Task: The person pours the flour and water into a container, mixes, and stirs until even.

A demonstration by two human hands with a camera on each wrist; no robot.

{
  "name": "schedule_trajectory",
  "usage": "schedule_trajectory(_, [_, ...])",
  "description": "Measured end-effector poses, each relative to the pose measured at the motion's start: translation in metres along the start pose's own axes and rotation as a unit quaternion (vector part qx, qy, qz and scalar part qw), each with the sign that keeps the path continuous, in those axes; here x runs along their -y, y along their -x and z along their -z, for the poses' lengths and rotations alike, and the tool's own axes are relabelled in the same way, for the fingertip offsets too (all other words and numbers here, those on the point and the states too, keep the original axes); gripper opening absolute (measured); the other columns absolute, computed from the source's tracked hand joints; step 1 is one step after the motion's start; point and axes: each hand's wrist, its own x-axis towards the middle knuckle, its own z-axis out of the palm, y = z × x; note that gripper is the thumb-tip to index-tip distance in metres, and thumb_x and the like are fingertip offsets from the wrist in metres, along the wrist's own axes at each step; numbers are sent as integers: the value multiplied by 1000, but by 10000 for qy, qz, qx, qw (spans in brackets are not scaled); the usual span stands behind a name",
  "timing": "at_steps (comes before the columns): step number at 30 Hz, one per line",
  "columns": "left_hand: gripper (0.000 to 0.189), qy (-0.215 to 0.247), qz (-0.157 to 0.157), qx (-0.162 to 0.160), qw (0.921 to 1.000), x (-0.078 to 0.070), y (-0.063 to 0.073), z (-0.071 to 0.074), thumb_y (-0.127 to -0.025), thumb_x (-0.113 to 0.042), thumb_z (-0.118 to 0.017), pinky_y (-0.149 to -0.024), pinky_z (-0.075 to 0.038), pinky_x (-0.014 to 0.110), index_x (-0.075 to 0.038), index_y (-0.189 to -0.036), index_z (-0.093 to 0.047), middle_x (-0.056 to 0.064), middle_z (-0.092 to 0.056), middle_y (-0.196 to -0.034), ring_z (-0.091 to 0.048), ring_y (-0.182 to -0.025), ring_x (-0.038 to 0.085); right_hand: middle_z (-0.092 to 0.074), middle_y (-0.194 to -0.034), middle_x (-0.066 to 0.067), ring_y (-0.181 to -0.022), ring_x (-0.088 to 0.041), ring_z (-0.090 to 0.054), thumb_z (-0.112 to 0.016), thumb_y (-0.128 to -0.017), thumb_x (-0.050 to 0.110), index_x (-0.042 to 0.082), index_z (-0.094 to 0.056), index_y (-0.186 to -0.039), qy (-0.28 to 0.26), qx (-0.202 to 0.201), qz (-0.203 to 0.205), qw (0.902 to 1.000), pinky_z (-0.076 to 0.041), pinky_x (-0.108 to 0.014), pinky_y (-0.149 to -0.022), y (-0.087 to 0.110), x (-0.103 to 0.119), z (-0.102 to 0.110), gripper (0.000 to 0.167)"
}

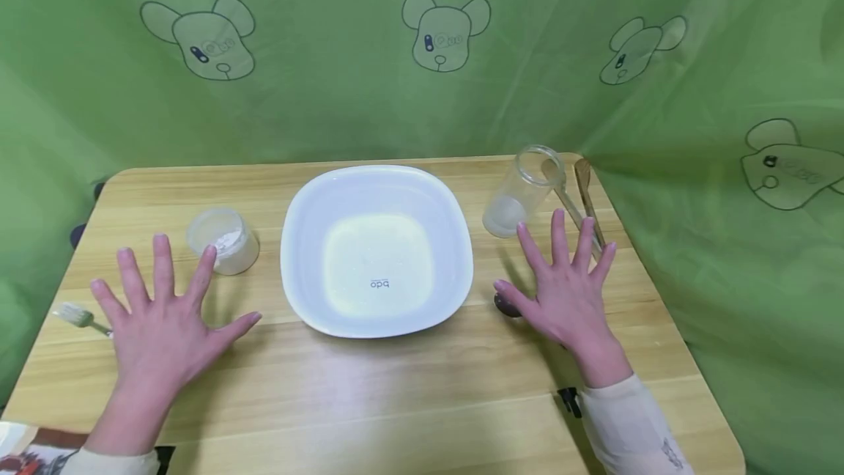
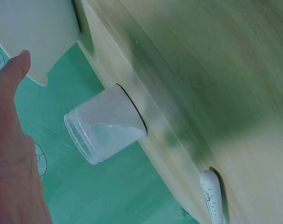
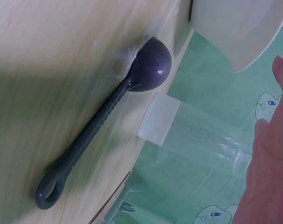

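Observation:
My left hand [image 1: 161,336] is held above the left of the table with its fingers spread, holding nothing. Just beyond its fingertips stands a clear plastic jar [image 1: 240,253] with white powder inside. A small brush [image 1: 78,314] lies to its left, partly hidden by the hand; a white printed handle [image 2: 211,193] shows in the left wrist view. Over the right side, my right hand [image 1: 567,295] is also spread and holds nothing. Beneath it lies a dark ladle [image 3: 151,70], mostly hidden in the head view. A clear glass [image 1: 521,193], whitish at the bottom, stands beyond that hand.
Between the hands sits a wide white basin [image 1: 376,325] on the wooden table [image 1: 369,416]. Two long wooden utensils [image 1: 584,185] lie behind the glass, near the right edge. A green curtain [image 1: 343,108] hangs at the back and right.

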Motion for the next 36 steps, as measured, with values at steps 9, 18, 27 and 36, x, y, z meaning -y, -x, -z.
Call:
schedule_trajectory(9, [117, 121, 4, -71, 9999, 1, 1, 0, -72, -88, -54, -99, 30, 67, -30, -161, -8, 12, 35, -156, 36, -135, 43, 24, -162, -10, -139, -41, 33, -49, -85, 77, 33, -15, -161, 15, 54, 14, 10000, 28, -65, -103, -2, 1, 1, 94])
schedule_trajectory(18, [120, 671, -63, -580, 9960, 4, -6, -3, -71, -78, -68, -103, 26, 67, -25, -162, -12, 16, 30, -158, 31, -138, 44, 12, -165, -13, -144, -40, 23, -63, -87, 64, 28, -24, -160, -793, -539, 379, 9947, 10, -67, -113, -2, 1, -3, 90])
schedule_trajectory(27, [127, 2381, 429, -1090, 9641, 5, -26, -11, -68, -48, -89, -114, 1, 67, -15, -162, -9, 13, 25, -161, 18, -146, 40, -38, -155, -14, -135, -38, -40, -74, -85, 18, 5, -45, -149, -3285, -1456, 1252, 9248, -44, -60, -102, -18, 17, -9, 71])
schedule_trajectory(36, [132, 3813, 967, -1107, 9127, 9, -46, -25, -71, -35, -92, -115, -7, 65, -22, -161, 3, 6, 8, -165, 3, -149, 32, -57, -133, -25, -100, -30, -62, -65, -93, -5, -2, -52, -140, -5757, -417, -59, 8166, -59, -30, -74, -46, 33, -22, 49])
